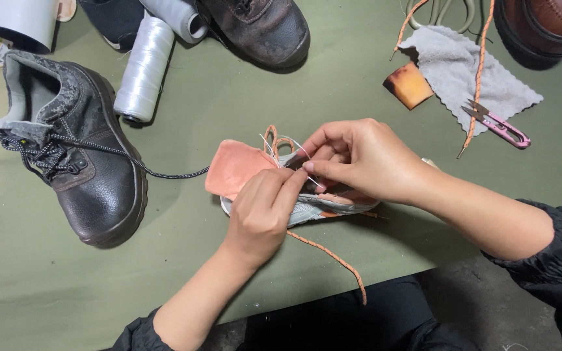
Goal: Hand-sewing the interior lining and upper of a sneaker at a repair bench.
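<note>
In the head view, at the middle of the frame, the left hand [265, 214] presses closed fingers onto a small grey-and-salmon fabric shoe [307, 207] with an orange lace, lying on the olive-green table cover [229, 84]. The right hand [359, 159] pinches a thin white thread [269, 144] at the shoe's opening. The pinch sits tight against the left fingertips, so a slip could plausibly prick them or tangle the thread.

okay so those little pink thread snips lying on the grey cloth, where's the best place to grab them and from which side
Probably by the pink looped handle of the thread snips, coming from the lower right. The pointed blades aim up-left toward the orange lace, so that approach stays clear of the tips. They lie flat, half on the grey cloth, so pinch the handle's two long edges from above. Both hands are on the small shoe.
</note>
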